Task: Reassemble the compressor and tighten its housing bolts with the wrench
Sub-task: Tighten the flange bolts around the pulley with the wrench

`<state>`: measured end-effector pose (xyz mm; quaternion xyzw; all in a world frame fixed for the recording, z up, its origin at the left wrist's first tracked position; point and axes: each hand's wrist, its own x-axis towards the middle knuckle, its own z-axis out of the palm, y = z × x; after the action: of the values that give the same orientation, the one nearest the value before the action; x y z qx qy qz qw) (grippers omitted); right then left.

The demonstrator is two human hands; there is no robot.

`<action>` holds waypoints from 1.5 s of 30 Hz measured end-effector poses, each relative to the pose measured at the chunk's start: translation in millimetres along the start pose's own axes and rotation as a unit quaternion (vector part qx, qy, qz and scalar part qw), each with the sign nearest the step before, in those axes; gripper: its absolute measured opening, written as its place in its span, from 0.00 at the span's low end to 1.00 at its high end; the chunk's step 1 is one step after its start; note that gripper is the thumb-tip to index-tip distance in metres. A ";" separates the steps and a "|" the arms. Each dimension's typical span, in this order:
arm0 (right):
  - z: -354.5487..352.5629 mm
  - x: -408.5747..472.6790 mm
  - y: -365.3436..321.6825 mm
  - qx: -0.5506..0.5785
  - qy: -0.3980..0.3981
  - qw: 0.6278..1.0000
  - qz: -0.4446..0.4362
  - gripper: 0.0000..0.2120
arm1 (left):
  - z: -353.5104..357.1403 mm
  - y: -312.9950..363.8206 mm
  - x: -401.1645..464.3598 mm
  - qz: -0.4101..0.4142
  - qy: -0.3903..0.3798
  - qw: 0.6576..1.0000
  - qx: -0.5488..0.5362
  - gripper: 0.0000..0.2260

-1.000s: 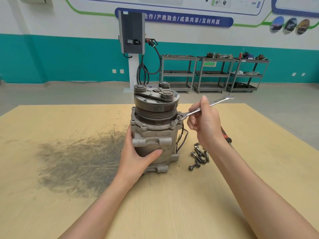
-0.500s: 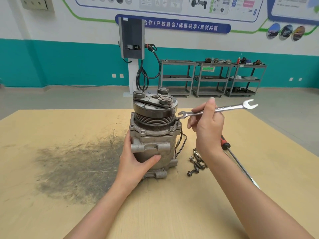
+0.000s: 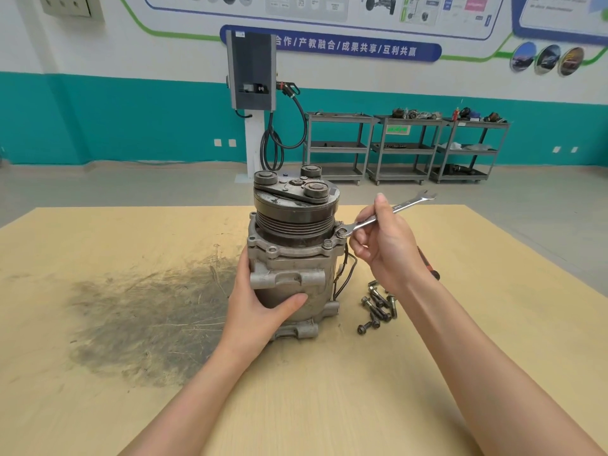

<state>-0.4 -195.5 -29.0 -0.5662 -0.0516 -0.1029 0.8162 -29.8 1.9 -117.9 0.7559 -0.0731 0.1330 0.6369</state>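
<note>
Head view: the compressor point(image 3: 291, 258) is standing upright on the wooden table point(image 3: 493, 324), near its middle. Your left hand point(image 3: 260, 311) is gripping the housing's near-left side, thumb curled across the front. Your right hand point(image 3: 385, 241) is pinching the wrench point(image 3: 388, 213), whose ring end is sitting on a bolt at the housing's right rim. Loose bolts point(image 3: 376, 306) are lying just right of the base.

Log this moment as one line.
left hand steadies grey metal compressor | right hand holds silver wrench on housing bolt
</note>
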 end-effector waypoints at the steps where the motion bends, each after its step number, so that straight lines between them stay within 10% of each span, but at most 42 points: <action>1: 1.6 -0.9 1.6 -0.013 0.011 1.000 -0.024 0.22 | 0.0 0.0 0.1 -0.001 0.001 1.000 0.002 0.49; 13: 23.3 -23.8 14.0 -0.261 0.086 0.890 -0.364 0.18 | 0.1 -0.4 0.7 -0.009 0.001 1.000 0.001 0.50; 21: 5.9 -4.3 -8.8 -0.048 0.080 0.984 -0.154 0.24 | 0.0 -1.3 1.1 -0.008 -0.002 1.000 0.002 0.50; 35: 2.3 -1.6 -3.0 0.004 0.011 0.999 0.031 0.21 | 0.0 -1.1 0.4 -0.004 0.002 1.000 -0.003 0.50; 45: 17.7 -21.5 8.9 -0.251 0.064 0.905 -0.338 0.18 | 0.7 -0.7 0.7 -0.003 0.005 1.000 0.000 0.51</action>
<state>-18.8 -173.6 -35.2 -0.6930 -0.1605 -0.4183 0.5648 -28.9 1.3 -118.5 0.7553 -0.0679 0.1345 0.6378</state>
